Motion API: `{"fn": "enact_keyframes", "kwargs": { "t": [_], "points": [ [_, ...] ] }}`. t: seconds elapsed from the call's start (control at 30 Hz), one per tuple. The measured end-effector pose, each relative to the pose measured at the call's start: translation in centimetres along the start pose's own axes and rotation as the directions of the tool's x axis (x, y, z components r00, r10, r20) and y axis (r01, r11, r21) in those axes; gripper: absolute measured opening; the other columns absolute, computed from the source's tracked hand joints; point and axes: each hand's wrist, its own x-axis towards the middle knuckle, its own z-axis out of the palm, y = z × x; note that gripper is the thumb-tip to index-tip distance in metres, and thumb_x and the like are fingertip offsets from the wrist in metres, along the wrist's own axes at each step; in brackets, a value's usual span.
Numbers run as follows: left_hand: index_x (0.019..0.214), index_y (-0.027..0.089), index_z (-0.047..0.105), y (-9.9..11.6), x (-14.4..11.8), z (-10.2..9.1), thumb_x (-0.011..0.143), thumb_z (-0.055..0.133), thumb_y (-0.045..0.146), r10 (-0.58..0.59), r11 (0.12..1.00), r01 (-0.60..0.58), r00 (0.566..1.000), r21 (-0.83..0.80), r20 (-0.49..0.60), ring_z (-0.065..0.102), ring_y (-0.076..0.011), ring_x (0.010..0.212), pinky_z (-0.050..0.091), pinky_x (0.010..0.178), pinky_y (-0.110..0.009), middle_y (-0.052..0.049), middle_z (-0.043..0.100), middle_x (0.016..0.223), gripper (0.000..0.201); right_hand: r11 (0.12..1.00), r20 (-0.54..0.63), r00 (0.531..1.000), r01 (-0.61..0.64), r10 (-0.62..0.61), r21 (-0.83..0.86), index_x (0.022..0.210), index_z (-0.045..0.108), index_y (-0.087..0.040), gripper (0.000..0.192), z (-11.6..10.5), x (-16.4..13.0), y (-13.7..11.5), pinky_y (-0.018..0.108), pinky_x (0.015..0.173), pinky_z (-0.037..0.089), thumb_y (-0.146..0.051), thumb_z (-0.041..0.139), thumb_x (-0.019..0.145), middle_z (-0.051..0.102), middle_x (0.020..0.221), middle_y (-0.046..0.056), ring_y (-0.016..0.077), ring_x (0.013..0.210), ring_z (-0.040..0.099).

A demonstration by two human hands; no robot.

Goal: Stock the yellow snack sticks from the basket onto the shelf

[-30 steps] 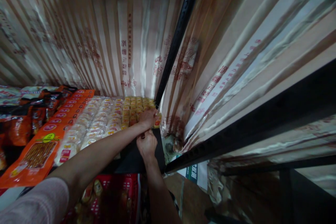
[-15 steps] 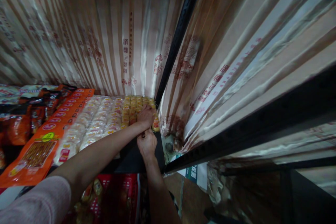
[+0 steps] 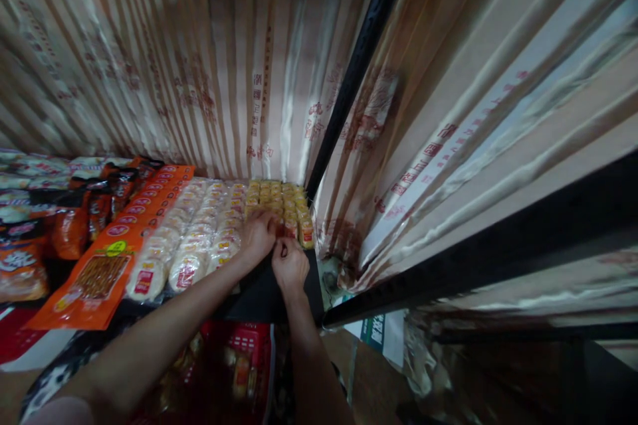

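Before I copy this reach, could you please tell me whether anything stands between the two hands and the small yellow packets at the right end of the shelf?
Nothing visible does. The left hand and right hand are already at the front row of small yellow packets, beside the black upright post.

We spot red characters printed in columns on the striped wrapping (image 3: 259, 113), too blurred for us to read. We see more red print running along the wrapping at right (image 3: 428, 146), unreadable too. The orange packs (image 3: 107, 265) carry red oval labels and a yellow badge, and we can't make out any word.
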Motion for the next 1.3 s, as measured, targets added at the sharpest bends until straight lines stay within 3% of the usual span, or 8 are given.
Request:
{"fn": "enact_keyframes", "kwargs": {
  "t": [0.2,0.33,0.47,0.57,0.73,0.9,1.13,1.3],
  "points": [
    [0.095,0.016,0.062,-2.2,-6.0,-1.6,0.082,0.04,0.011,-0.065,0.992,0.071,0.996,-0.106,0.066,0.057,-0.0184,0.094,0.046,0.089,-0.034,-0.007,0.062,0.096,0.026,1.0,0.053,0.999,-0.009,0.008,0.007,0.095,0.066,-0.019,0.025,0.2,0.0,0.0,0.022,0.066,0.039,-0.024,0.043,0.087,0.068,0.094,0.004,0.0132,0.074,0.062],
    [0.101,0.014,0.059,-3.1,-9.5,-1.0,0.077,0.044,0.009,-0.102,0.982,0.111,0.993,-0.153,0.065,0.055,-0.0201,0.106,0.044,0.097,-0.038,-0.011,0.059,0.109,0.029,0.996,0.096,0.993,0.06,-0.066,0.062,0.095,0.065,-0.02,0.024,1.0,-0.1,-0.1,0.022,0.069,0.04,-0.023,0.043,0.088,0.068,0.094,0.002,0.0116,0.073,0.061],
    [0.114,0.011,0.053,-3.7,-11.3,-0.2,0.075,0.042,0.008,-0.116,0.974,0.125,0.991,-0.191,0.061,0.041,-0.0233,0.127,0.034,0.108,-0.043,-0.016,0.048,0.13,0.041,0.986,0.148,0.978,0.129,-0.144,0.106,0.092,0.065,-0.021,0.021,1.6,-0.4,-0.9,0.021,0.067,0.04,-0.028,0.046,0.087,0.068,0.09,0.001,0.0103,0.069,0.06],
    [0.119,0.011,0.049,-3.9,-11.9,0.1,0.074,0.04,0.007,-0.132,0.96,0.143,0.989,-0.24,0.061,0.035,-0.0237,0.132,0.029,0.111,-0.045,-0.016,0.045,0.134,0.046,0.983,0.203,0.965,0.143,-0.164,0.113,0.098,0.062,-0.021,0.021,1.9,-0.6,-1.6,0.021,0.066,0.041,-0.033,0.051,0.085,0.067,0.093,0.001,0.0107,0.07,0.06],
    [0.127,0.013,0.041,-4.2,-11.9,0.5,0.074,0.041,0.008,-0.143,0.928,0.15,0.989,-0.34,0.046,0.038,-0.0233,0.131,0.033,0.109,-0.044,-0.016,0.04,0.139,0.053,0.985,0.253,0.953,0.159,-0.169,0.06,0.099,0.06,-0.021,0.02,2.0,-0.8,-1.9,0.023,0.069,0.042,-0.031,0.053,0.083,0.066,0.092,0.002,0.0137,0.082,0.061],
    [0.122,0.01,0.044,-3.9,-10.7,0.4,0.072,0.042,0.007,-0.178,0.918,0.184,0.983,-0.351,0.051,0.041,-0.0234,0.128,0.033,0.109,-0.044,-0.017,0.045,0.133,0.051,0.991,0.266,0.954,0.131,-0.137,0.041,0.096,0.059,-0.02,0.018,2.2,-0.8,-1.7,0.024,0.072,0.042,-0.026,0.055,0.08,0.067,0.095,0.003,0.0156,0.088,0.061],
    [0.123,0.013,0.045,-3.3,-9.8,0.1,0.073,0.043,0.009,-0.2,0.907,0.222,0.975,-0.359,0.099,0.049,-0.0208,0.12,0.038,0.104,-0.043,-0.015,0.052,0.127,0.05,0.978,0.292,0.95,0.053,-0.112,0.203,0.09,0.059,-0.018,0.014,2.8,-0.6,-1.2,0.023,0.064,0.043,-0.024,0.053,0.079,0.067,0.085,0.002,0.012,0.067,0.06],
    [0.117,0.017,0.052,-3.3,-10.2,0.3,0.074,0.046,0.01,-0.172,0.917,0.165,0.985,-0.364,0.015,0.041,-0.0218,0.128,0.032,0.109,-0.044,-0.012,0.049,0.133,0.044,0.943,0.265,0.959,0.006,-0.1,0.334,0.092,0.057,-0.019,0.018,2.8,-0.3,-0.7,0.022,0.06,0.045,-0.023,0.055,0.074,0.067,0.084,0.0,0.0102,0.061,0.058]
  ]
}}
